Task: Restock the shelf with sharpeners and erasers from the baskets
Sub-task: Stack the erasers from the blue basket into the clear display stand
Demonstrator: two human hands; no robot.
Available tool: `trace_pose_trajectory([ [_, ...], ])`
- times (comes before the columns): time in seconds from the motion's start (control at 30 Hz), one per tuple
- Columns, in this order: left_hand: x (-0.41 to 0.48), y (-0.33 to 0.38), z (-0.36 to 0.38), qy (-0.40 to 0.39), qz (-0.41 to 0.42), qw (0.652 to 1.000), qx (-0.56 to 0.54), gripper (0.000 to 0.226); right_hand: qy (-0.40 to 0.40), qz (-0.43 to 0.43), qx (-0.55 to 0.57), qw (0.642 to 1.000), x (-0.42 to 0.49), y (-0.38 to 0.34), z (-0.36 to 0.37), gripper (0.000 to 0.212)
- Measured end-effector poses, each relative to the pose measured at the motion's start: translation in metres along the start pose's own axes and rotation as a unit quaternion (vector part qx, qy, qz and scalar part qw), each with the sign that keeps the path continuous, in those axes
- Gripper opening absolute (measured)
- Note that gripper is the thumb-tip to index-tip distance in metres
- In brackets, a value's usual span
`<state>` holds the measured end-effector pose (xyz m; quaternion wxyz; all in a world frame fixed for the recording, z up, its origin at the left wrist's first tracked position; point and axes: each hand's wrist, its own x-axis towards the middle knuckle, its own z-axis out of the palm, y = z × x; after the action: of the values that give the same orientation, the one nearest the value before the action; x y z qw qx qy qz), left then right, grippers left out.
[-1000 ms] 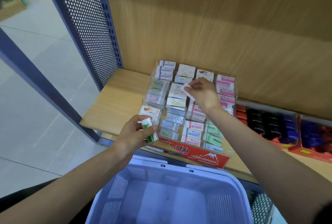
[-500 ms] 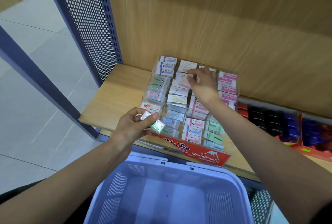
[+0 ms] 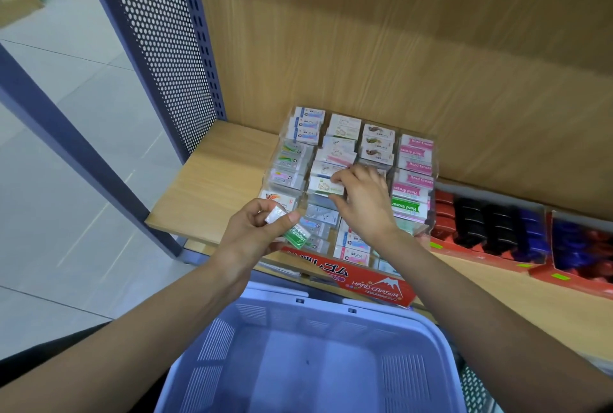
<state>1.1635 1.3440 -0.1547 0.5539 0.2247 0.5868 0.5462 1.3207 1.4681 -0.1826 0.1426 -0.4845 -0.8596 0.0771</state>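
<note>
A clear tiered eraser display [image 3: 381, 286] with a red "HARD ERASER" front stands on the wooden shelf [image 3: 212, 187], filled with several rows of wrapped erasers. My left hand [image 3: 252, 237] pinches a green-and-white wrapped eraser [image 3: 292, 230] at the display's front left corner. My right hand [image 3: 365, 203] reaches over the middle rows, its curled fingertips touching a white eraser [image 3: 325, 185] lying in its slot. A lavender plastic basket [image 3: 232, 346] sits below the shelf edge in front of me; what I see of its inside shows no items.
Red trays of red, black and blue sharpeners [image 3: 497, 227] line the shelf to the right. A perforated blue side panel [image 3: 159, 47] and blue post [image 3: 66, 147] bound the shelf on the left. Tiled floor [image 3: 66, 114] lies beyond.
My right hand came back from the display's rear rows to the middle rows. The eraser in my left hand turned and shifted slightly right.
</note>
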Motion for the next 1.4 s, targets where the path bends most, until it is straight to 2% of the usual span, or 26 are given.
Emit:
trace_pose_trajectory([
  [0.17, 0.003, 0.0, 0.001, -0.003, 0.0, 1.0, 0.006, 0.022, -0.016, 0.006, 0.012, 1.0, 0.006, -0.003, -0.003, 0.039],
  [0.3, 0.006, -0.002, 0.0, -0.005, 0.0, 1.0, 0.007, 0.032, 0.038, 0.059, 0.077, 0.995, 0.029, 0.005, -0.011, 0.046],
  [0.37, 0.007, -0.002, 0.0, -0.01, -0.002, 1.0, 0.007, 0.035, 0.028, 0.09, 0.087, 0.992, 0.044, 0.011, -0.013, 0.041],
  [0.47, 0.009, -0.003, 0.002, -0.017, -0.003, 1.0, -0.001, 0.025, -0.014, 0.087, 0.106, 0.99, 0.055, 0.011, -0.011, 0.034],
  [0.6, 0.01, -0.004, 0.004, -0.018, 0.011, 1.0, -0.017, 0.02, -0.016, 0.067, 0.112, 0.991, 0.054, 0.01, -0.005, 0.034],
  [0.7, 0.008, -0.002, 0.006, -0.016, 0.017, 0.999, -0.039, 0.015, 0.04, 0.06, 0.109, 0.991, 0.045, 0.007, -0.01, 0.038],
  [0.77, 0.005, 0.0, 0.008, -0.017, 0.015, 0.998, -0.06, 0.008, 0.085, 0.043, 0.152, 0.984, 0.028, -0.002, -0.026, 0.035],
  [0.83, 0.001, 0.003, 0.011, -0.013, 0.013, 0.998, -0.054, 0.008, 0.048, 0.007, 0.243, 0.969, 0.002, -0.014, -0.044, 0.031],
  [0.9, -0.004, 0.007, 0.014, -0.012, 0.013, 0.999, -0.043, 0.011, -0.038, -0.044, 0.299, 0.953, -0.027, -0.027, -0.057, 0.033],
  [0.97, -0.01, 0.009, 0.018, -0.02, 0.014, 0.999, -0.029, 0.013, -0.073, -0.084, 0.294, 0.949, -0.049, -0.033, -0.058, 0.038],
  [1.07, -0.02, 0.006, 0.026, -0.027, 0.006, 0.999, -0.02, 0.014, -0.02, -0.128, 0.231, 0.964, -0.067, -0.033, -0.051, 0.038],
  [1.17, -0.029, -0.002, 0.033, -0.027, -0.007, 1.0, -0.013, 0.014, 0.034, -0.164, 0.123, 0.978, -0.084, -0.023, -0.048, 0.038],
  [1.27, -0.034, -0.014, 0.043, -0.043, -0.024, 0.999, -0.003, 0.016, 0.012, -0.183, 0.069, 0.981, -0.098, -0.012, -0.051, 0.04],
  [1.33, -0.034, -0.023, 0.052, -0.056, -0.034, 0.998, 0.012, 0.019, -0.017, -0.175, 0.069, 0.982, -0.104, -0.001, -0.053, 0.037],
  [1.4, -0.03, -0.03, 0.06, -0.062, -0.001, 0.994, 0.087, 0.021, -0.022, -0.119, 0.099, 0.988, -0.106, 0.017, -0.055, 0.032],
])
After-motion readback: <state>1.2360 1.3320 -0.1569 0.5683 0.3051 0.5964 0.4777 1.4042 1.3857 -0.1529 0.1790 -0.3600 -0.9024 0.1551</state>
